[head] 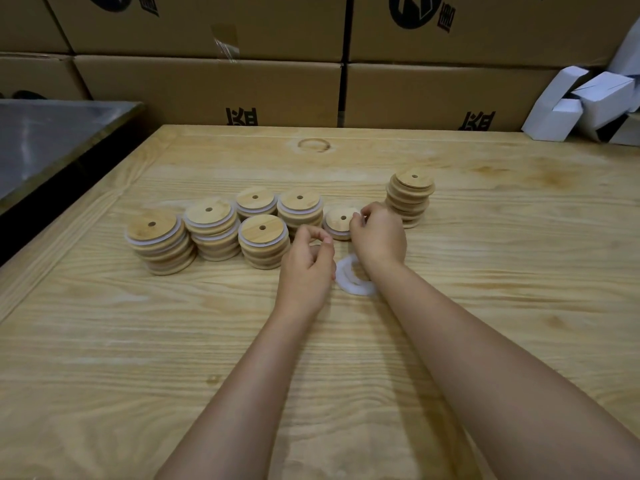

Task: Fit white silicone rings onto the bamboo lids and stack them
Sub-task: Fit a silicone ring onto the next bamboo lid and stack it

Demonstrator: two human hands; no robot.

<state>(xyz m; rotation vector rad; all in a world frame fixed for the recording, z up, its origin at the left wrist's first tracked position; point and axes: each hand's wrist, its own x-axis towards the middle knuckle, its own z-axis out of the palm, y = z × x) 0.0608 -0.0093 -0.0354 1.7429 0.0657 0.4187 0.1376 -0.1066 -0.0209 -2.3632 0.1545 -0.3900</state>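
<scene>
A single bamboo lid (339,221) with a white ring around its edge lies on the wooden table (138,341). My right hand (379,237) pinches this lid's right edge with curled fingers. My left hand (306,263) hovers just left of it, fingers curled with thumb against fingertip, and I see nothing held in it. A small pile of loose white silicone rings (349,280) lies on the table between my wrists, partly under the right one. Several stacks of ringed lids (211,226) stand to the left. A stack of lids with no rings showing (410,199) stands behind my right hand.
Cardboard boxes (207,88) form a wall along the table's far edge. Folded white cartons (585,102) lie at the back right. A grey metal surface (45,140) adjoins the table on the left. Bare tabletop stretches in front of the stacks toward me.
</scene>
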